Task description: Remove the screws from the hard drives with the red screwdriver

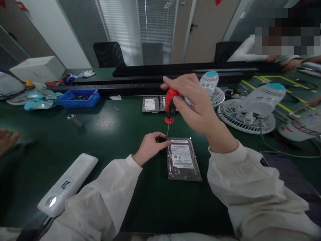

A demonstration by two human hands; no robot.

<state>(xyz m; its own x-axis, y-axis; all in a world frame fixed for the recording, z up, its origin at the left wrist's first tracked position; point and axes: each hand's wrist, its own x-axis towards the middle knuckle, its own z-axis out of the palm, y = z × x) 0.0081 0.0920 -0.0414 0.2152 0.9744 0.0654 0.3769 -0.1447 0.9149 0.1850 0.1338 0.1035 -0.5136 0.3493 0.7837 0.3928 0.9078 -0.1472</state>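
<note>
Here, right hand [198,103] around screwdriver [170,107], left hand [150,146] tight on hard drive [185,172], label [182,156] illegible.

Green table [112,134], 2 black chairs [109,53], window blinds [155,26], perhaps a door [205,26].

Green desk [112,127]. Back left: blue tray [80,99] just beside loose teal fan blades [37,100], white box [37,68] behind them. Metal cylinder [74,120] and a lone screw [116,108] lie apart mid-desk. Two hard drives [150,104] sit side by side against the black rails [175,75]. Right: two white fans [250,110], grilles flat on the desk. Near left: white bar-shaped unit [67,184] marked 21. Black chair [109,53] behind; co-worker's white sleeve [245,50] top right.
</note>
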